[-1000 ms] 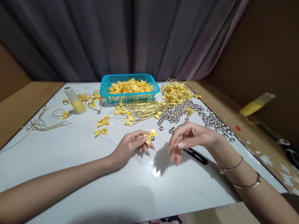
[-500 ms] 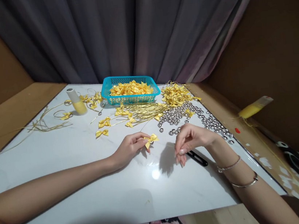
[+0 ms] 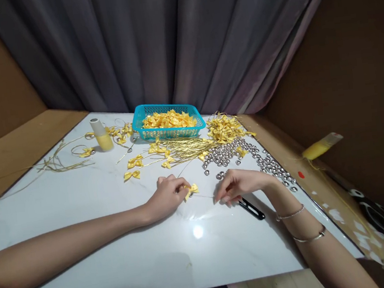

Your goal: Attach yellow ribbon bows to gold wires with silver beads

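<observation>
My left hand [image 3: 168, 196] pinches a yellow ribbon bow [image 3: 193, 190] just above the white tabletop. A small silver bead [image 3: 191, 193] shows at the underside of this bow. From the bow a thin cord [image 3: 204, 196] runs to the right, and the thumb and fingers of my right hand [image 3: 233, 186] are closed on its end. Partly hidden beneath my right hand lies a tool with a black slotted handle [image 3: 252, 209]. Loose silver heart-shaped beads [image 3: 221, 154] are scattered just beyond my right hand.
A blue basket [image 3: 172, 132] full of yellow bows stands at the back. Gold cords [image 3: 187, 148] and a heap of corded bows [image 3: 225, 128] lie beside it. At left stands a spool of yellow thread [image 3: 102, 136]; another spool [image 3: 321, 146] and scissors [image 3: 381, 216] are at right.
My right hand has come down and slightly left, and the cord now shows stretched between the hands. My left hand has turned over the bow, which sits slightly lower.
</observation>
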Available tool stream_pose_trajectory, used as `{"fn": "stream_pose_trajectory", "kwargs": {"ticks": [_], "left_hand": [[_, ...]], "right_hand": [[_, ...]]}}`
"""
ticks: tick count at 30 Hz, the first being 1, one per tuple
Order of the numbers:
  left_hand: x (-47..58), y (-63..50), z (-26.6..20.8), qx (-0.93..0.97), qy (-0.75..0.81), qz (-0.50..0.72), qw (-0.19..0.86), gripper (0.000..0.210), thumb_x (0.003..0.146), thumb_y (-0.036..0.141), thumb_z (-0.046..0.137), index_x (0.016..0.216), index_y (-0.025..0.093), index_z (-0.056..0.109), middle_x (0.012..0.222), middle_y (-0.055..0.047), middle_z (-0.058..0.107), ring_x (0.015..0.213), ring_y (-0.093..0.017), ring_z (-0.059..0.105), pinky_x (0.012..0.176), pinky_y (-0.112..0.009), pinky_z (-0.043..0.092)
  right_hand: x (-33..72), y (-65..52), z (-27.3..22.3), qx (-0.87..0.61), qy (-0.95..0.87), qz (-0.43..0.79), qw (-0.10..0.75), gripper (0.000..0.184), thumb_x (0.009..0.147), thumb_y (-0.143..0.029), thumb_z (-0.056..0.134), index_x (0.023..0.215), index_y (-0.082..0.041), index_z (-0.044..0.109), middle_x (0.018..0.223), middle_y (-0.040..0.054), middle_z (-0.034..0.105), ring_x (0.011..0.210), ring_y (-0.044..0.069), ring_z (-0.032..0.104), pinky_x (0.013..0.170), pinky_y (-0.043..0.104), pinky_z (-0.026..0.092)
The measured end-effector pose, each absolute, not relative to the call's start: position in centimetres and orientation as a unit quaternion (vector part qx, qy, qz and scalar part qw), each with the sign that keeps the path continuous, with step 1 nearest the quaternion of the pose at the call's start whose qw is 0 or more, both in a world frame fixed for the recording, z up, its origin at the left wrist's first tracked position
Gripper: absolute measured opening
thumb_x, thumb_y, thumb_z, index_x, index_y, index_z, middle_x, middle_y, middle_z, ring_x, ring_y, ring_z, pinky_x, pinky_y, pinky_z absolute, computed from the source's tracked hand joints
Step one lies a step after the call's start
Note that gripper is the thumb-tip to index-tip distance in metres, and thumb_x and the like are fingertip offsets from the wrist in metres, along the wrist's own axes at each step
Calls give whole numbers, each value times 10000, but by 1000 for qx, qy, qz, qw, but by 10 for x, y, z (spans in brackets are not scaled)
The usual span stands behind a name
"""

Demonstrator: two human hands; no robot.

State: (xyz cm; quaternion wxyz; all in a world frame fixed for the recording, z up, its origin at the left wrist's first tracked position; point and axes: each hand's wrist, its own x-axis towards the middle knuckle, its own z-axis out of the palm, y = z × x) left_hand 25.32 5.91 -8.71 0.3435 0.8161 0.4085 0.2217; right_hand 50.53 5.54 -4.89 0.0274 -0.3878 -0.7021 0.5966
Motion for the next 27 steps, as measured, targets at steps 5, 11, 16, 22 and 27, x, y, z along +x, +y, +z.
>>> {"fn": "stream_pose_trajectory", "kwargs": {"ticks": [5,11,16,22,27], "left_hand": [[256,59,-87,810,421,220,345,206,812,214,456,805,179,659,562,14,520,745,-200,493,863,-400,275],[248,56,-84,786,411,339,315,261,794,160,415,922,191,641,532,27,478,641,-173,444,788,-353,321],[241,45,-88,903,103,394,137,185,773,131,437,809,161,616,548,-23,489,603,-179,428,696,-354,318],[242,38,-92,947,-119,298,18,204,763,88,461,605,215,488,465,-17,448,539,-184,353,621,-345,305],[244,44,-94,949,3,313,34,139,740,126,456,623,200,472,434,-21,428,570,-193,364,651,-361,299]], "right_hand": [[511,57,-39,-475,-757,441,78,323,841,-273,543,1097,-117,663,605,8,626,465,85,518,497,211,452],[482,95,-37,-478,-871,82,78,189,851,-171,527,967,-129,671,882,88,686,757,177,628,661,268,481],[437,129,-43,-419,-908,14,21,151,751,-38,602,864,-120,661,934,128,650,972,246,549,830,316,396],[417,147,-42,-407,-913,-10,-5,200,737,31,518,668,-115,635,755,118,648,801,212,576,696,273,378],[428,161,-17,-427,-902,-10,67,249,771,-4,497,667,-140,677,758,88,674,764,188,598,669,251,401]]}}
